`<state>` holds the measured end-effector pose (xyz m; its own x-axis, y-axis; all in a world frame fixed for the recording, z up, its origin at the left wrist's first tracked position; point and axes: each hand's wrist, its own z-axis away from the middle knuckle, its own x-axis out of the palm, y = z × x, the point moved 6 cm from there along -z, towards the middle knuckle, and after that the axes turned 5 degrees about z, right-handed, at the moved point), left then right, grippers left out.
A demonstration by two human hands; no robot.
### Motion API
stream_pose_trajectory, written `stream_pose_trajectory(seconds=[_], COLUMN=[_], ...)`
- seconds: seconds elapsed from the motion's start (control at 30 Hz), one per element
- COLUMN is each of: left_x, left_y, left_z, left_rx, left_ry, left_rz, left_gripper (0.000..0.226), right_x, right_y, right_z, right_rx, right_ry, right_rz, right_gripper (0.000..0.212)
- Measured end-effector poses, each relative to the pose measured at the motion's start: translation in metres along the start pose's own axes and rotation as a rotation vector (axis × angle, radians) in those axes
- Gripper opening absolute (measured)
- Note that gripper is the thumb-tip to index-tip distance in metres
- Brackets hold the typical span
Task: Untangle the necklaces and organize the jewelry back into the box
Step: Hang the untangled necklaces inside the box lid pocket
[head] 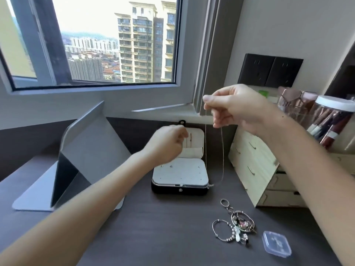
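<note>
Hanging from the right hand (236,106), a thin necklace (222,150) drops down to the front right corner of the open box (165,189). The fingers pinch the chain high above the box. The left hand (167,144) is at the box lid with curled fingers; I cannot tell if it holds anything. More jewelry (236,225) lies on the desk (153,227), in front of the box.

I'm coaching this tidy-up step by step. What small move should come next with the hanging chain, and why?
Probably carry the right hand leftward so the thin silver chain it pinches reaches the open lid of the black jewellery box, where the left hand hovers with curled fingers; the chain hangs straight, seemingly untangled.
</note>
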<state>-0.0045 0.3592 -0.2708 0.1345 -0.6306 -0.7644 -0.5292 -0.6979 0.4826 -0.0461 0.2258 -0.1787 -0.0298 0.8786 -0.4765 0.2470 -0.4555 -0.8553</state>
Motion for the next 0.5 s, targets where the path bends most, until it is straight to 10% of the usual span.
stream_pose_trajectory(seconds=[0.2,0.5], left_x=[0.082,0.117], left_y=[-0.032,-0.045], left_z=[-0.031,-0.045], left_rx=[-0.005,-0.091], left_ry=[-0.119,0.165], left_rz=[-0.337,-0.259], left_gripper=[0.040,0.010], right_x=[-0.031,-0.023], right_y=[0.007,0.041], right_z=[-0.055,-0.135], right_rx=[-0.045,-0.048], right_ry=[0.196,0.281], right_rz=[0.118,0.214], right_gripper=[0.020,0.018])
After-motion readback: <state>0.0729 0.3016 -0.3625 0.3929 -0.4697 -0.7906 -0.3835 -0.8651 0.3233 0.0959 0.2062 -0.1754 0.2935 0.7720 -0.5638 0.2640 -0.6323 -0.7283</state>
